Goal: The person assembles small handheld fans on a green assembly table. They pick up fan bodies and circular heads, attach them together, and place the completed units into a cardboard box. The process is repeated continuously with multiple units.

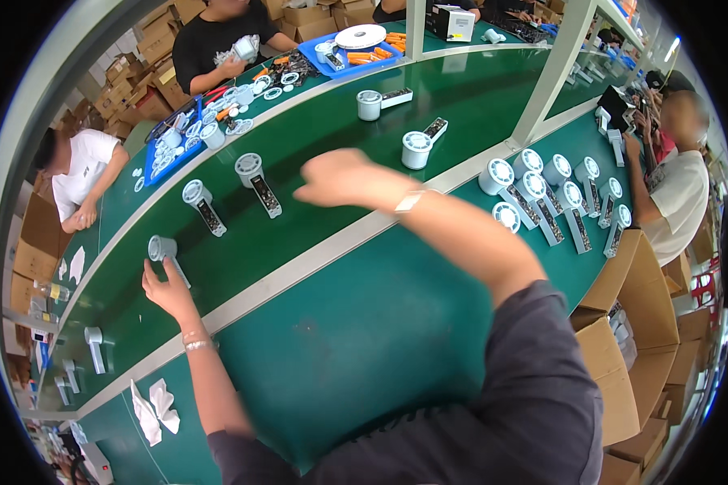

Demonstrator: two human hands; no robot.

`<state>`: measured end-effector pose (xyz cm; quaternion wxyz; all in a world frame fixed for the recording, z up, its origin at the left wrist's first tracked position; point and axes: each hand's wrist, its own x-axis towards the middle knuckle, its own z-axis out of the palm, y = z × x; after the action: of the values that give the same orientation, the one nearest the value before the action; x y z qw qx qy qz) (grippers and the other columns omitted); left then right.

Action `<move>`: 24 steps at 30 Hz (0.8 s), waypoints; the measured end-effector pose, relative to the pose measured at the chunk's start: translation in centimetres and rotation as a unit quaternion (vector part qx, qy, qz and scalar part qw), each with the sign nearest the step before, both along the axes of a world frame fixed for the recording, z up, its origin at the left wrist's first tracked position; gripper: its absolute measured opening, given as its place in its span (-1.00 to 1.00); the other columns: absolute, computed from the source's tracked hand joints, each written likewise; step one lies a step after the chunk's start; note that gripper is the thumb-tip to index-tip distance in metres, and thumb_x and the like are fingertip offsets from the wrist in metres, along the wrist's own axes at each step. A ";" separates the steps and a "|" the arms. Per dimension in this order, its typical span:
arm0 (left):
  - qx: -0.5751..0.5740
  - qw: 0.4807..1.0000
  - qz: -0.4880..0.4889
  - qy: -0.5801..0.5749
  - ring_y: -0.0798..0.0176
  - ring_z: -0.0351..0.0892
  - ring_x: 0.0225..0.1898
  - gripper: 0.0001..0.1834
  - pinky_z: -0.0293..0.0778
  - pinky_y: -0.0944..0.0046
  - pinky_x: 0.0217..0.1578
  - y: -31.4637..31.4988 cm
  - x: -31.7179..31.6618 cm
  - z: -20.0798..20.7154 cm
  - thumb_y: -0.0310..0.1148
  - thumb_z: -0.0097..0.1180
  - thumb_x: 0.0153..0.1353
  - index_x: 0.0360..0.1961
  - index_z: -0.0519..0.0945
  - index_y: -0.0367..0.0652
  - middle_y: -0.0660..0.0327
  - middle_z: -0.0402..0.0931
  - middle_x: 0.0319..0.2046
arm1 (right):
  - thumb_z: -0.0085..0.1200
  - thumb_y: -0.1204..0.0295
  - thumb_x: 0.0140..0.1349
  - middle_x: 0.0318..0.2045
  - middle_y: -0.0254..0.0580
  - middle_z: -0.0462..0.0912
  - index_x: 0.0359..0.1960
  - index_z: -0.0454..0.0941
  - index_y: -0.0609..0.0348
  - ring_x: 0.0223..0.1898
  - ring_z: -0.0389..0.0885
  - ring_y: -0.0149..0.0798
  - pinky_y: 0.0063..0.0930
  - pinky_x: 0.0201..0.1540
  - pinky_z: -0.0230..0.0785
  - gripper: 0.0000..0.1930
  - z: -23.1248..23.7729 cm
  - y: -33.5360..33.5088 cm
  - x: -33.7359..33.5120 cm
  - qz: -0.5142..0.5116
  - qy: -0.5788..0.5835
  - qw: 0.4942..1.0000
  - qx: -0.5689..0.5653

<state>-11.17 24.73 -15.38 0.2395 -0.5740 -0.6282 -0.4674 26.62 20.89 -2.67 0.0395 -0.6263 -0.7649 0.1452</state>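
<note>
At the left, my left hand (168,291) has its fingers around the round head of a pale blue-grey handheld fan (162,246) on the green belt. My right hand (344,178) hangs over the belt's middle, blurred, its fingers bent and hard to make out. Close to it lies a handheld fan (257,182) with its handle open over a dark circuit board. Another open fan (202,204) rests between that one and my left hand. Beyond my right hand are a fan (416,149) and a further fan (370,105).
Several open fans (534,186) stand grouped on the bench at right, beside a cardboard box (623,356). A metal post (554,73) rises from the belt's edge rail. White tissues (155,408) lie at lower left. Across the belt, people sit near blue trays (352,69) of parts.
</note>
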 end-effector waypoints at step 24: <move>-0.411 0.517 -0.397 -0.637 0.42 0.37 -0.55 -0.69 0.35 0.40 -0.53 -18.4 18.4 3.7 -0.23 -0.08 0.28 -0.08 0.36 -0.22 0.22 0.40 -0.55 | 0.06 0.54 -0.07 -0.41 -0.13 0.59 -0.35 0.56 0.22 -0.36 0.59 -0.21 -0.40 -0.31 0.47 -0.81 -2.5 -1.4 9.0 0.025 0.010 0.973 0.230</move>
<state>7.22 6.38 -11.72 -0.6981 -0.3469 -0.4418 -0.4440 35.60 19.50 -5.12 0.1864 -0.5792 -0.7931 -0.0277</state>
